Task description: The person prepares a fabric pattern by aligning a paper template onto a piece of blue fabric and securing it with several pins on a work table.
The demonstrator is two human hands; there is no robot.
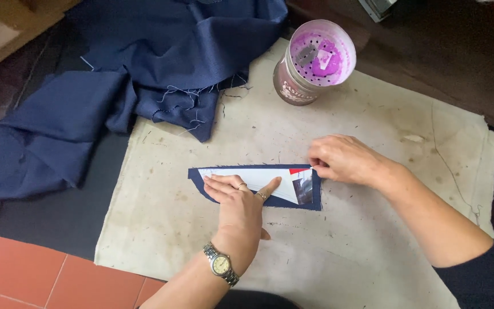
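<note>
navy fabric piece (201, 178) lies mid-counter on the cream cloth (373, 114), paper pattern (247, 178) laid on it. your left hand (238, 203) presses flat, fingers spread; right hand (341, 159) pinches the far right edge. edges not yet folded.

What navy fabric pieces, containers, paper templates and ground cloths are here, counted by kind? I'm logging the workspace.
Navy fabric: 2, the big crumpled heap and the small cut piece under the left hand and right hand
Paper template: 1
Container with purple perforated top: 1
Stained cream cloth: 1
Total: 5
</note>
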